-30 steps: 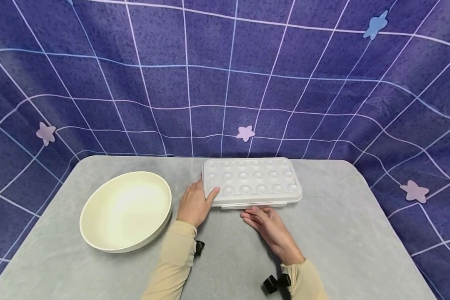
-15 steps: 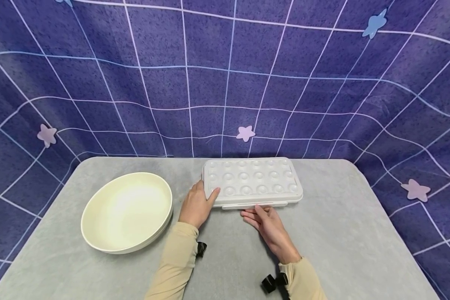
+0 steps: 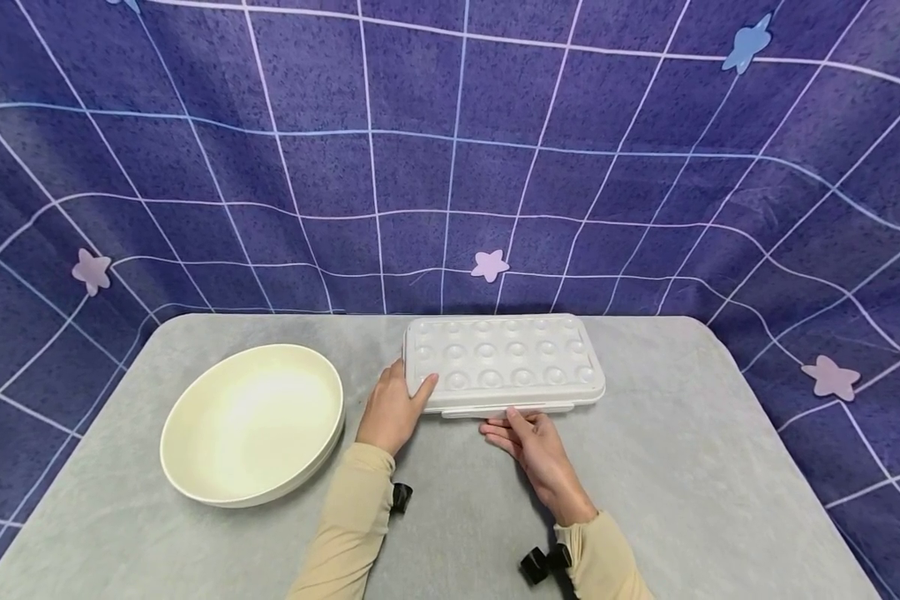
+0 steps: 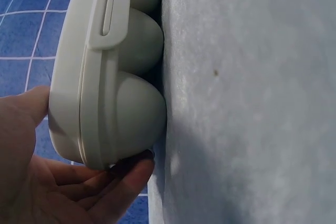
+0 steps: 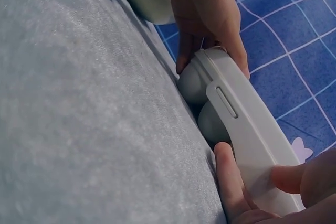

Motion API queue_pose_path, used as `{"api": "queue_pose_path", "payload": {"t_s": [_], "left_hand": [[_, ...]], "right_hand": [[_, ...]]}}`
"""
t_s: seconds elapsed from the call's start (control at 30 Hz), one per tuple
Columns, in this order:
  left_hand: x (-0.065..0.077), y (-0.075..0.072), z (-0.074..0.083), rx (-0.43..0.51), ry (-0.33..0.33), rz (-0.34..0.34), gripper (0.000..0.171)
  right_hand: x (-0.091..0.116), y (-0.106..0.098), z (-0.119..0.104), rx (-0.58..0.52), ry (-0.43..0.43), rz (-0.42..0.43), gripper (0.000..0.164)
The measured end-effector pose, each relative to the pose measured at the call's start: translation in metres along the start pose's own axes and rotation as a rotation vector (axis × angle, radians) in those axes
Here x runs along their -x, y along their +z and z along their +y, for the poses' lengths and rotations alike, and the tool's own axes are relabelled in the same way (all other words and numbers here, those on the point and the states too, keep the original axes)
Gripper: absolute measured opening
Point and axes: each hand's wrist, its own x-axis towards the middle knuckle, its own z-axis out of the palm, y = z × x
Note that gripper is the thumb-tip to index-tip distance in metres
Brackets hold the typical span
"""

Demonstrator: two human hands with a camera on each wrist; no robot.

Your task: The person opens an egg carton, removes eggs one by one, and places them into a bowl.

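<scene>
A white plastic egg box (image 3: 504, 360), its lid dimpled in rows, lies at the back middle of the grey table. My left hand (image 3: 390, 410) grips its left end, thumb over the lid's front corner and fingers round the side. In the left wrist view, those fingers reach under the box's rounded egg cups (image 4: 139, 111). At the front, my right hand (image 3: 542, 458) pinches the long latch (image 3: 465, 413), thumb on it and fingers below. The right wrist view shows the right thumb (image 5: 289, 178) against the box front and the index finger low by the tabletop. The lid is down.
A large cream bowl (image 3: 251, 425) stands on the table (image 3: 682, 467) to the left of my left forearm. Behind the table hangs a purple-blue gridded cloth (image 3: 420, 183) with star shapes. Black camera mounts (image 3: 543, 565) sit at the wrists.
My right thumb has moved up onto the latch at the box's front edge. The left hand keeps its hold, and box and bowl stay in place.
</scene>
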Motion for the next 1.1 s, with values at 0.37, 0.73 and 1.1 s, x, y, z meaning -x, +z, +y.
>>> {"api": "queue_pose_path", "payload": {"t_s": [0.37, 0.73, 1.1], "left_hand": [[0.0005, -0.0004, -0.0002, 0.000, -0.010, 0.024, 0.069], [0.0004, -0.0002, -0.0005, -0.008, -0.039, 0.015, 0.069], [-0.0008, -0.0023, -0.0029, 0.003, -0.046, -0.013, 0.066]], "right_hand": [[-0.0004, -0.0007, 0.0023, -0.012, -0.011, 0.017, 0.030], [0.0020, -0.0009, 0.0018, -0.001, -0.006, 0.020, 0.033], [0.0018, 0.0007, 0.0052, -0.004, -0.011, 0.047, 0.035]]}}
